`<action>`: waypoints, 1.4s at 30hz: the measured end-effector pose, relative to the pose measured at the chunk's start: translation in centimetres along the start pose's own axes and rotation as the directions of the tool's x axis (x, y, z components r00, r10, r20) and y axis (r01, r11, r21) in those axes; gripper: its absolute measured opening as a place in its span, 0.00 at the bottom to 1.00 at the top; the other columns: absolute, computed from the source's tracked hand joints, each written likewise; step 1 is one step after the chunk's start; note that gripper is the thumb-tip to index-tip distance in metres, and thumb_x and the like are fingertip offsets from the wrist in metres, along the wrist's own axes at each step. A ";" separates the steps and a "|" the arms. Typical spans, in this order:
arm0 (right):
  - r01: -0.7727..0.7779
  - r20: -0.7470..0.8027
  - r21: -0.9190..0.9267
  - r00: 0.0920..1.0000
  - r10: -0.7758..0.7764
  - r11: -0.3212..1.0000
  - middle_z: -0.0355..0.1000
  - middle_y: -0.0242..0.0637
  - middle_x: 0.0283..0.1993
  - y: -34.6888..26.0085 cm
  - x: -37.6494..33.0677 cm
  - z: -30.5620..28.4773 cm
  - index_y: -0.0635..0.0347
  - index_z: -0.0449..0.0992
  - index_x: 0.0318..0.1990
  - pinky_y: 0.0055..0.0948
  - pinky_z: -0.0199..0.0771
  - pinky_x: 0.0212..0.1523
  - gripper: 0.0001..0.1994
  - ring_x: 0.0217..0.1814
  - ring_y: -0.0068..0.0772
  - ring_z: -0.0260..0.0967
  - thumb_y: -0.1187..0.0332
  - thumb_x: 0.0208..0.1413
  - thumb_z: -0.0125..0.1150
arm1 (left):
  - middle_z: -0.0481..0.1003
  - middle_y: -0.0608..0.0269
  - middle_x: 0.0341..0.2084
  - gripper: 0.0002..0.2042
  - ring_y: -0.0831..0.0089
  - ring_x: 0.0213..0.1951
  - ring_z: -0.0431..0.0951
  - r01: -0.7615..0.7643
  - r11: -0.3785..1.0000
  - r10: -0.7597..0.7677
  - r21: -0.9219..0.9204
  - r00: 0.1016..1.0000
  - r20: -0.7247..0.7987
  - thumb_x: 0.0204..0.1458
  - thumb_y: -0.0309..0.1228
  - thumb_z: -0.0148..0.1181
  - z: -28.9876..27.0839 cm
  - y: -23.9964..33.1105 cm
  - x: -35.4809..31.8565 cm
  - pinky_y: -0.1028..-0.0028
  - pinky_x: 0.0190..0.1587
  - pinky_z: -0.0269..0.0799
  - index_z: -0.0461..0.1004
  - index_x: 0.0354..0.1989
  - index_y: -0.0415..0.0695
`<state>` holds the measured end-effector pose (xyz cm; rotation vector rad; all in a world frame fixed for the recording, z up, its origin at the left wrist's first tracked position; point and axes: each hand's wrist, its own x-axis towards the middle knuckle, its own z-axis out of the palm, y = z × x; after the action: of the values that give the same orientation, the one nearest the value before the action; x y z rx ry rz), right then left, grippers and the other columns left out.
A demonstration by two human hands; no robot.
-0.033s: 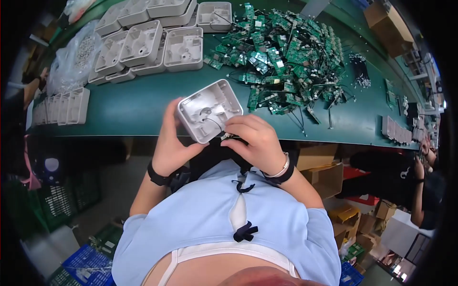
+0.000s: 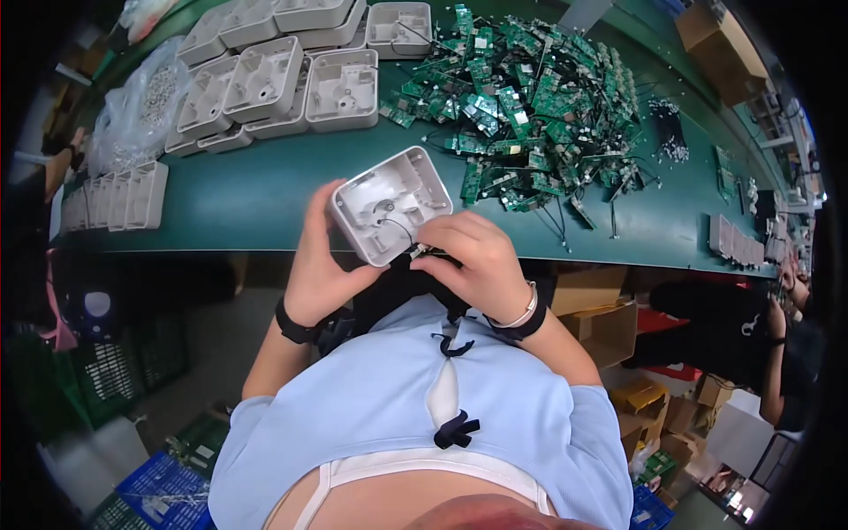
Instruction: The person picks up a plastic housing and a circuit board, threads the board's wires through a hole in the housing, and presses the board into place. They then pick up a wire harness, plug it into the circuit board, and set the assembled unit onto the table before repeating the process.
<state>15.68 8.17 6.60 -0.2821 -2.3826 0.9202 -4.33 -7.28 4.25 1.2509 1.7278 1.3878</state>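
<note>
A white square plastic housing [image 2: 358,205], open side up and tilted, is held over the near edge of the table. My left hand [image 2: 320,269] grips it, thumb along the near-left side and fingers round the far-left side. From inside the housing a thin black wire [image 2: 402,224] curves over its near-right wall. My right hand [image 2: 477,261] is closed in a pinch at that wall, on the wire. A small pale end piece shows beneath the right fingertips; its details are partly hidden.
Stacked white housings [image 2: 343,88] stand at the far left, near a clear plastic bag [image 2: 141,115] of small parts. A heap of green circuit boards [image 2: 530,115] with black wires covers the far right. More housings [image 2: 132,196] line the left edge. Another person's arm [image 2: 773,371] shows at right.
</note>
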 end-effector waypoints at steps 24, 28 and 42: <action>0.027 0.086 0.072 0.996 -0.033 0.997 0.79 0.33 0.40 -0.5 1.2 0.9 0.58 0.81 0.39 0.37 0.73 0.47 0.13 0.43 0.41 0.76 0.74 0.45 0.77 | 0.55 0.49 0.71 0.52 0.55 0.69 0.68 -0.116 0.993 0.115 0.031 0.993 0.020 0.40 0.21 0.75 -0.1 -0.2 0.1 0.61 0.61 0.76 0.49 0.75 0.43; -0.036 0.045 0.233 0.999 0.027 0.972 0.78 0.32 0.41 0.2 0.4 1.2 0.56 0.81 0.38 0.37 0.72 0.46 0.12 0.43 0.41 0.75 0.76 0.45 0.76 | 0.56 0.52 0.72 0.52 0.56 0.66 0.73 -0.074 0.992 0.079 -0.105 0.996 0.047 0.41 0.20 0.75 0.0 0.1 0.7 0.62 0.59 0.78 0.49 0.76 0.44; 0.077 0.077 0.097 0.993 -0.085 0.992 0.78 0.35 0.44 0.5 0.0 1.2 0.58 0.81 0.37 0.37 0.74 0.47 0.10 0.44 0.41 0.74 0.74 0.47 0.75 | 0.56 0.50 0.73 0.57 0.57 0.61 0.79 0.128 0.928 -0.108 -0.350 0.991 0.075 0.40 0.16 0.73 -0.2 -0.5 1.0 0.64 0.54 0.82 0.43 0.79 0.47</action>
<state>14.96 7.87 5.49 -0.1126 -2.3971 1.0192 -5.08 -6.46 3.91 0.9595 1.4103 1.4973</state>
